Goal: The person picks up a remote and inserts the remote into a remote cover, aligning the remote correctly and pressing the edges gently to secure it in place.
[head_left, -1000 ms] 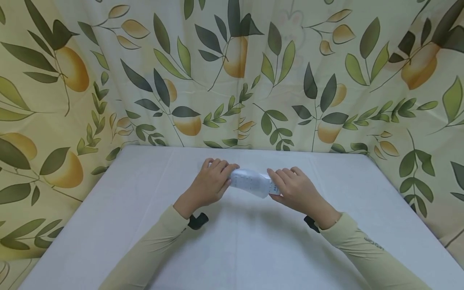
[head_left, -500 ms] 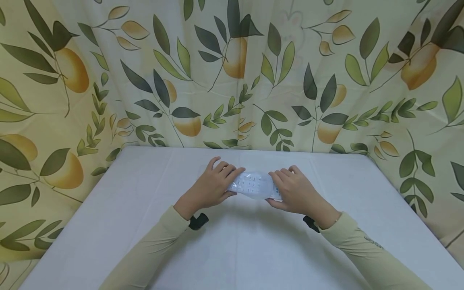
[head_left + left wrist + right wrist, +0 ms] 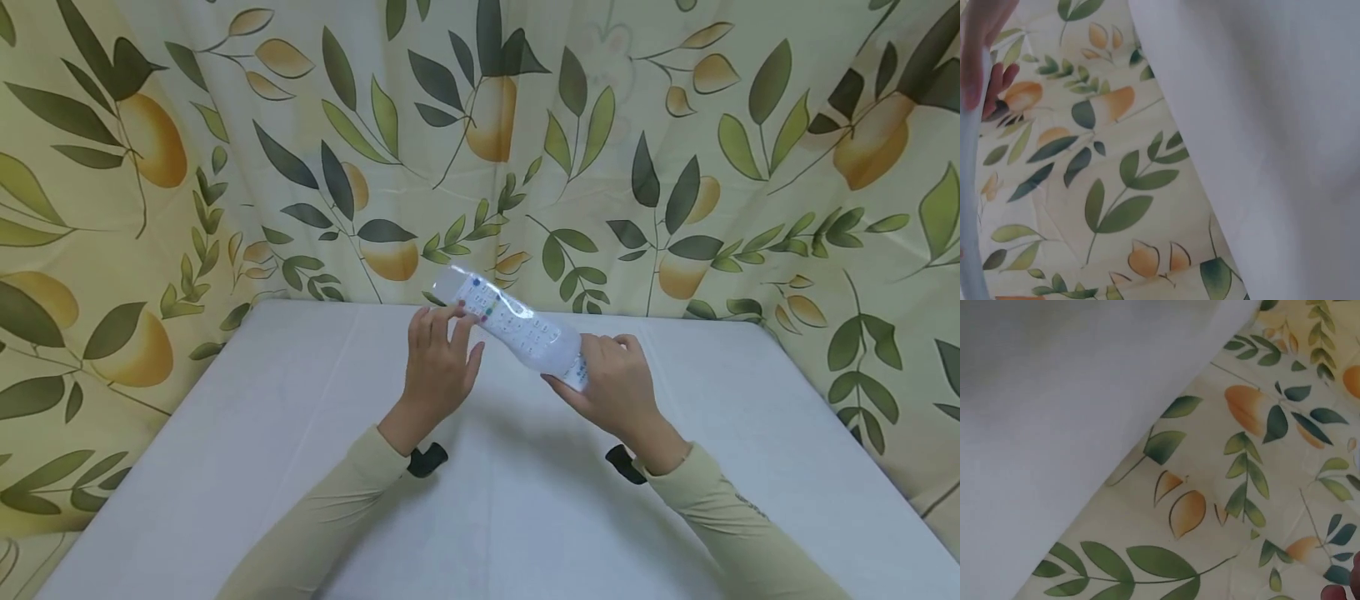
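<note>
A white remote control (image 3: 517,329) in a shiny clear plastic cover is held in the air, tilted with its far end up and to the left. Small buttons, some coloured, face up. My right hand (image 3: 618,387) grips its lower right end, thumb along the near edge. My left hand (image 3: 442,362) is at the upper left part, fingertips touching or very near the lower edge, thumb apart. In the left wrist view, the remote's pale side runs down the left edge, with some fingers at the top. Only fingertips (image 3: 1335,592) show in the right wrist view's lower corner.
A white-covered table (image 3: 495,508) lies beneath both hands. Behind and beside it hangs a curtain (image 3: 300,150) printed with leaves and orange fruit. Black straps (image 3: 427,460) sit at the wrists.
The remote's left end has swung upward and away, showing more of its buttoned face. My left hand has loosened from around that end; my right hand keeps its grip.
</note>
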Available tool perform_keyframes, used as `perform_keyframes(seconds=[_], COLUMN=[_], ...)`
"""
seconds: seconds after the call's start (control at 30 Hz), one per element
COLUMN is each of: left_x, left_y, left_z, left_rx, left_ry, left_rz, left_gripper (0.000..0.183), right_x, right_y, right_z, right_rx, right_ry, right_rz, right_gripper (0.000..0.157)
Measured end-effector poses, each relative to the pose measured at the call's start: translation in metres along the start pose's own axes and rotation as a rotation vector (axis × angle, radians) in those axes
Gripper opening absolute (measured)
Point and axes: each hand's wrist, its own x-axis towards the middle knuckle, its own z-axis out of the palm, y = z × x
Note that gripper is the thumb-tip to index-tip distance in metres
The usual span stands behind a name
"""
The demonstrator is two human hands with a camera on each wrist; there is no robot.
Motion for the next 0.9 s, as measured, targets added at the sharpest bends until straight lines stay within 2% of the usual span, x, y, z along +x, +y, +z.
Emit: perform_keyframes(seconds=[0.07,0.13,0.27,0.4,0.57,0.73,0.9], left_x=[0.002,0.004,0.009,0.013,0.014,0.012,0.011], left_y=[0.005,0.01,0.018,0.021,0.017,0.018,0.021], left_z=[0.001,0.003,0.006,0.009,0.008,0.009,0.008], left_rx=[0.012,0.028,0.07,0.111,0.149,0.109,0.065], left_ry=[0.026,0.014,-0.004,0.053,0.115,0.186,0.19], left_rz=[-0.029,-0.04,-0.027,-0.017,0.011,0.043,0.071], left_gripper=[0.035,0.03,0.032,0.035,0.025,0.013,0.013], right_x=[0.002,0.005,0.01,0.013,0.013,0.012,0.01], right_y=[-0.002,-0.005,-0.012,-0.02,-0.025,-0.029,-0.034], right_z=[0.0,0.0,0.001,0.001,-0.002,-0.004,-0.003], right_rx=[-0.001,0.005,0.017,0.032,0.074,0.129,0.15], right_ry=[0.026,0.046,0.085,0.098,0.067,0.061,0.074], right_rz=[0.044,0.078,0.116,0.127,0.123,0.153,0.202], right_gripper=[0.065,0.062,0.06,0.06,0.06,0.058,0.057])
